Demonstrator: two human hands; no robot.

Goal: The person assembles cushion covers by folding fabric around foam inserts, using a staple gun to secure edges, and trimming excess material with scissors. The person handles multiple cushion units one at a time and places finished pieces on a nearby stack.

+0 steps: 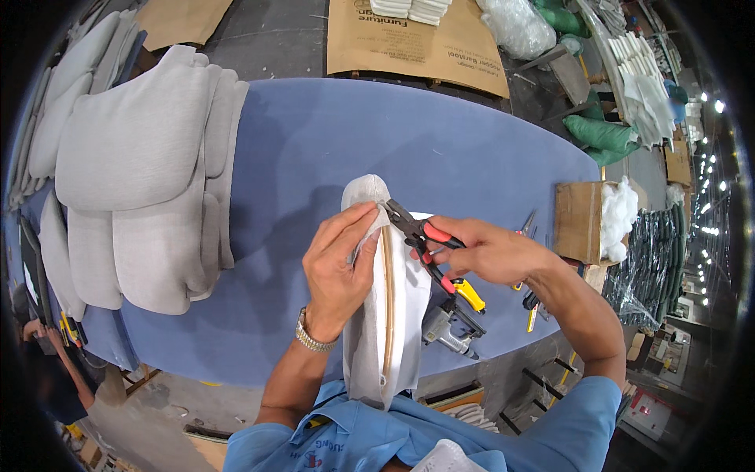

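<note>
A grey fabric cushion (363, 315) stands on edge before me, its seam side up, with white material showing in the opening. Along that opening runs a narrow tan strip (388, 307) that looks like a zipper. My left hand (338, 267) pinches the grey fabric near the cushion's far end. In my right hand (491, 252) are pliers (409, 224) with red and black handles, their jaws at the fabric beside my left fingertips. Whether the jaws grip anything is too small to tell. Close by the cushion's right side lie a yellow utility knife (470, 295) and a grey staple gun (450, 329).
Grey cushions (130, 149) are stacked on the left of the blue table (440, 141). A cardboard box (578, 220) with white stuffing (620, 216) stands at the right edge, near scissors (528, 223). Flat cardboard (417, 51) lies beyond the table. Another person's arm (71, 366) shows far left.
</note>
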